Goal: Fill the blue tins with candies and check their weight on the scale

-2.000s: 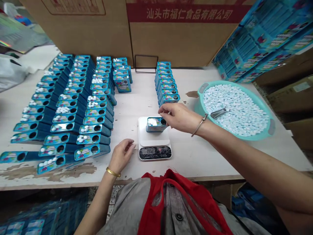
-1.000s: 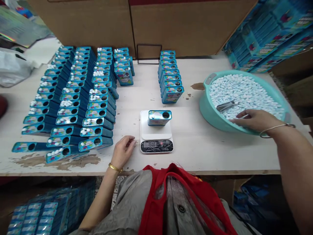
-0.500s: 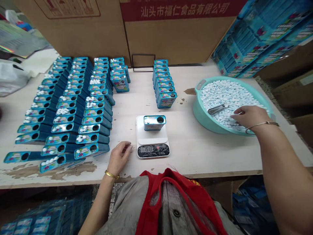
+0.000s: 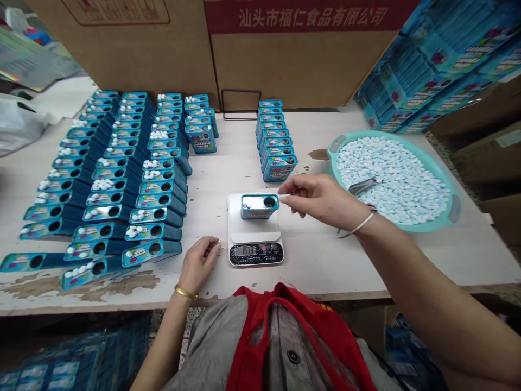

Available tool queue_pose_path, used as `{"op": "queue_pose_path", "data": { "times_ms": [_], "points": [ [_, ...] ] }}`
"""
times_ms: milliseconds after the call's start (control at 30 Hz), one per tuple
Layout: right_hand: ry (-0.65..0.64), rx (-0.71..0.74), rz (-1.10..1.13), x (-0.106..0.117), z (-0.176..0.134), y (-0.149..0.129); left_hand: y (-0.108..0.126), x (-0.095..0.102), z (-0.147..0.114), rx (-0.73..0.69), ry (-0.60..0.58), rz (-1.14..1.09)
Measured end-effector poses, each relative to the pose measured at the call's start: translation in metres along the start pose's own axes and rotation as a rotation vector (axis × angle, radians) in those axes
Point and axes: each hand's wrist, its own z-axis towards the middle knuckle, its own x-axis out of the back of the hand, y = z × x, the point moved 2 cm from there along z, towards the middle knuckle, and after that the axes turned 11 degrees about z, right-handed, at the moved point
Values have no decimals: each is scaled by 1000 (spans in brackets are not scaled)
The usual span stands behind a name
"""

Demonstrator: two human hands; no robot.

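A blue candy tin (image 4: 253,214) stands on the white kitchen scale (image 4: 234,227), its round hole at the right of its top. A white mint sits on that top. My right hand (image 4: 325,202) is just right of the tin, thumb and finger pinched on a small white mint (image 4: 284,196) near the hole. My left hand (image 4: 198,264) rests on the table left of the scale, holding nothing, its fingers loosely bent and apart. Farther right stands a turquoise basin (image 4: 452,209) full of white mints, with a metal scoop (image 4: 361,186) lying in them.
Rows of blue tins (image 4: 106,198) fill the left side, several with mints on top. A shorter row of tins (image 4: 278,142) stands behind the scale. A large cardboard box (image 4: 301,70) borders the back, beside a thin black wire frame (image 4: 241,118). Blue tins (image 4: 423,76) are stacked at back right.
My right hand has moved left from the basin to the tin, carrying a mint. My left hand stays on the table, and the tin remains on the scale.
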Motion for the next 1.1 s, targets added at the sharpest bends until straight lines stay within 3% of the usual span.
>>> {"op": "queue_pose_path", "data": {
  "times_ms": [100, 233, 400, 533, 600, 667, 733, 800, 867, 933, 1100],
  "points": [
    [-70, 11, -194, -13, 14, -1, 1, 1, -2, -3, 14, 2],
    [-54, 136, -390, -14, 22, -2, 1, 0, -3, -7, 24, -4],
    [-11, 266, -483, -18, 28, -2, 0, -3, -1, 7, 0, -5],
    [32, 258, -480, -11, 18, -9, -1, -3, -1, 10, 1, 0],
    [145, 240, -463, 10, 5, -9, -1, -3, -2, 9, 7, -2],
    [353, 182, -498, 47, -12, 2, -1, -3, -2, 10, 12, -11],
    [596, -15, -607, 92, -31, 26, 0, -2, -1, 10, 21, -32],
    [695, -325, -791, 133, -48, 60, 4, 1, 2, -1, 48, -60],
    [597, -609, -827, 161, -60, 95, 11, 7, 7, -30, 100, -74],
    [501, -741, -753, 174, -67, 121, 22, 13, 14, -74, 163, -60],
    [508, -640, -750, 172, -65, 140, 56, 28, 31, -216, 312, 4]
  ]
}}
